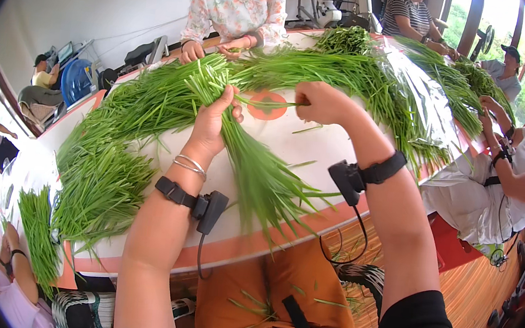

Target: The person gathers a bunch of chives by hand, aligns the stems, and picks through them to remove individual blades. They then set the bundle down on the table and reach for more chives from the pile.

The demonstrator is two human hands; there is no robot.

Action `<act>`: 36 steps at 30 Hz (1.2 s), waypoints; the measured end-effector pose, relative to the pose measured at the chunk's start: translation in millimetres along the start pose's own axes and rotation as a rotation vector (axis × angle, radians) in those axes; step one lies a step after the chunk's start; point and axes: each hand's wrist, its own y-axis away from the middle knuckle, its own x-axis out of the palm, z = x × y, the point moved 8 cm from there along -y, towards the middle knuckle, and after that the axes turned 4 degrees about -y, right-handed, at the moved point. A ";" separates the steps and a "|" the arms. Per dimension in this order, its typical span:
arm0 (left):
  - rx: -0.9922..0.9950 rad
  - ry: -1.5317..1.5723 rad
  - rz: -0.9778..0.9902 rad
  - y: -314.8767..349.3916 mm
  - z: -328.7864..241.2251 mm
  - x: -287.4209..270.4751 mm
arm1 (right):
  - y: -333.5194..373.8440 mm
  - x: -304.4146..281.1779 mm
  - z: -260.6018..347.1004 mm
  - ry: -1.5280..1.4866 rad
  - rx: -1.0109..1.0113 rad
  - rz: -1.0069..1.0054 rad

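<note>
My left hand (213,119) is closed around a thick bunch of garlic chives (251,163), held tilted over the table. Its pale cut ends point up toward the far left, while the long green leaves fan down toward the table's near edge. To the right of the bunch, my right hand (322,103) is closed in a pinch on a thin chive strand (277,104). That strand stretches level between my two hands. The lower leaves look smeared by motion.
Heaps of chives lie along the white table's (303,146) far side (325,67) and left side (101,191). Across from me a person in a floral blouse (238,6) handles greens. Clear plastic sheeting (423,91) lies at right, where other people work. Loose leaves lie on my orange trousers (280,289).
</note>
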 end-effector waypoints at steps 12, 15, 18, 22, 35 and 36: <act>0.326 0.370 0.528 106.4 -163.1 45.4 | 233.4 -2.2 -1.9 -0.499 0.320 0.439; 0.425 0.427 0.457 111.6 -184.7 32.8 | 262.7 -3.6 -18.4 -0.124 0.198 0.333; 0.362 0.011 -0.121 99.3 -169.1 -22.9 | 262.4 -20.9 -25.7 0.349 0.338 0.082; 0.451 0.179 0.028 114.4 -187.2 -19.3 | 257.8 -12.7 -0.4 -0.049 0.305 -0.117; 0.402 0.125 -0.011 139.0 -199.8 -11.6 | 163.3 66.7 76.8 0.158 -0.258 -0.219; 0.367 0.213 0.043 141.9 -199.0 -8.4 | 150.9 72.9 70.2 0.131 -0.203 -0.162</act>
